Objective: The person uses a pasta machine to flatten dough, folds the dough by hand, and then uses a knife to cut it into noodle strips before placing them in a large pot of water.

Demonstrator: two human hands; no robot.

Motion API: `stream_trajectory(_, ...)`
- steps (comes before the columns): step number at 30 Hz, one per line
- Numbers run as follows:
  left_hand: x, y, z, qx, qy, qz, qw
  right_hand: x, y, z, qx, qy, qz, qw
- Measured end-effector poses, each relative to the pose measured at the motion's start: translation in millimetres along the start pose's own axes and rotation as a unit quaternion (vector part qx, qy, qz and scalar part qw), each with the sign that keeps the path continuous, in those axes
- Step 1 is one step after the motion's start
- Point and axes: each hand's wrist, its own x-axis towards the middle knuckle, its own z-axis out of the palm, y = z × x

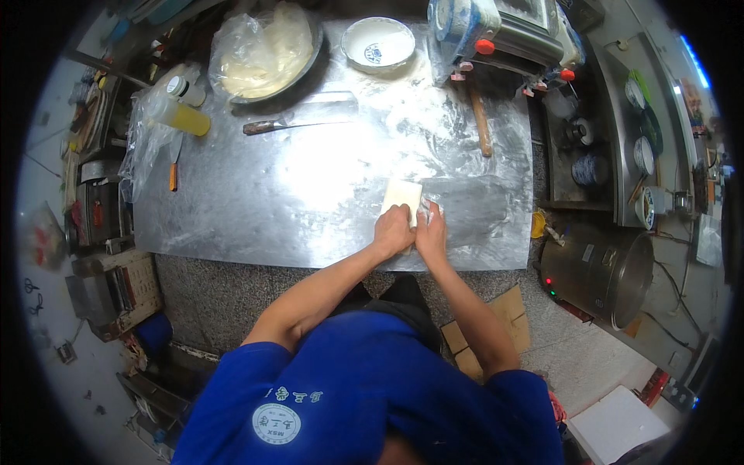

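Observation:
A pale, flat rectangular slab of dough [402, 195] lies near the front edge of the steel-topped table [232, 215], right of its middle. My left hand [395, 229] has its fingers curled over the slab's near part and hides that end. Close against it, my right hand [431, 232] is at the slab's right side. Something whitish and thin shows around the right fingertips; whether it is dough, flour or film is unclear, and so is the grip there.
Beyond are a cleaver [296, 124], a wooden rolling pin [479, 119], a floury bowl [378, 43], and a basin of dough under plastic [273, 87]. An oil bottle [189, 119] and orange-handled scraper [173, 177] lie left. A dough-roller machine [511, 40] stands back right, a steel boiler [598, 273] right.

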Motion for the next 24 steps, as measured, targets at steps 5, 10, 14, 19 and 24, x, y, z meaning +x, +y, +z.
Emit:
stream_trajectory(5,-10,-21,-34,-0.051,-0.005,-0.04,0.998,5,-9,8,-0.191,-0.01,-0.107,0.976)
stream_trajectory(10,31,-116,-109,0.029,0.213,-0.004,0.977,10,-19,33,-0.313,-0.147,-0.266,0.9)
stream_trajectory(14,87,-163,-207,0.216,0.345,0.033,0.913,3,-36,34,-0.303,-0.146,-0.289,0.896)
stream_trajectory(19,106,-240,-235,0.416,0.303,0.07,0.854,-9,-39,32,-0.249,-0.136,-0.272,0.919)
stream_trajectory(24,111,-222,-243,0.393,0.074,-0.057,0.915,-14,-61,26,-0.1,-0.094,-0.197,0.971)
